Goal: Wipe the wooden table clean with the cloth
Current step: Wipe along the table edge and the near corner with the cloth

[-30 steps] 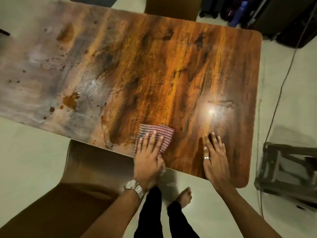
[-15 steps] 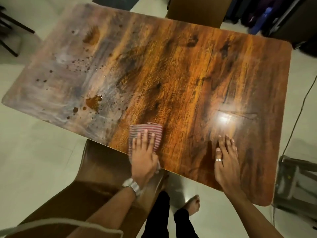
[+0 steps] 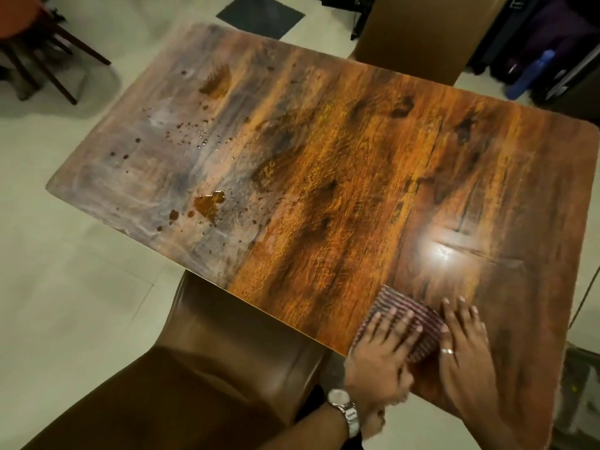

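Note:
The wooden table (image 3: 324,157) fills the head view. A brown spill puddle (image 3: 209,203) and several dark droplets lie on its greyish left part, and another brown stain (image 3: 216,82) sits near the far left edge. A red-and-white striped cloth (image 3: 404,311) lies flat near the table's front edge. My left hand (image 3: 381,349), with a wristwatch, presses flat on the cloth with its fingers spread. My right hand (image 3: 464,349), wearing a ring, rests flat on the wood, touching the cloth's right side.
A brown leather chair (image 3: 211,362) stands against the table's front edge, left of my hands. A dark wooden chair (image 3: 42,50) is at the far left. A cardboard-brown chair back (image 3: 418,34) and dark bags stand beyond the far edge. A metal stool (image 3: 581,397) is at the right.
My left hand slid the cloth to the right along the front edge until it met my right hand. The view shifted left, showing more of the table's stained left part.

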### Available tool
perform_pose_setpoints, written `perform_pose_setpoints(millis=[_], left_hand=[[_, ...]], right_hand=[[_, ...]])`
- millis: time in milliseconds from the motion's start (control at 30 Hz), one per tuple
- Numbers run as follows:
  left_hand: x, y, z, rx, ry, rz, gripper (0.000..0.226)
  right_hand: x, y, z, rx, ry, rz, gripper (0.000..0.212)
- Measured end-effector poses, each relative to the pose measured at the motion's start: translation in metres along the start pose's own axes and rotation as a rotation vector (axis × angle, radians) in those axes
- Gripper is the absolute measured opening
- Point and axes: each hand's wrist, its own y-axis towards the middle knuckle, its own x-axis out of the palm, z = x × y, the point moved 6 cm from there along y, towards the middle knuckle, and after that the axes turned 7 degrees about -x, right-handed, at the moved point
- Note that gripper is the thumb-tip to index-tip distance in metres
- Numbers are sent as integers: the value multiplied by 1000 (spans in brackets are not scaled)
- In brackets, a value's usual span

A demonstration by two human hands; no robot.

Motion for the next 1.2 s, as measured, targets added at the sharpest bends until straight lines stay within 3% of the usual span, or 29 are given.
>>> perform_pose_setpoints(millis=[200, 300, 633, 800, 1000, 1200], left_hand=[[-78, -14, -161, -305, 162, 69, 72], [-114, -20, -209, -389, 201, 101, 71], [-122, -6, -222, -406, 129, 122, 70], [-158, 79, -232, -464, 144, 225, 71], [-184, 175, -221, -417, 175, 213, 75], [-204, 260, -221, -396, 198, 224, 76]], right_hand=[[42, 37, -70, -41, 17, -100, 61], [56, 44, -86, -57, 26, -154, 55], [56, 48, -71, -45, 21, -122, 59], [39, 57, -42, 31, -43, -52, 61], [15, 80, 6, 124, -106, -8, 68], [13, 115, 5, 113, -114, 19, 66]])
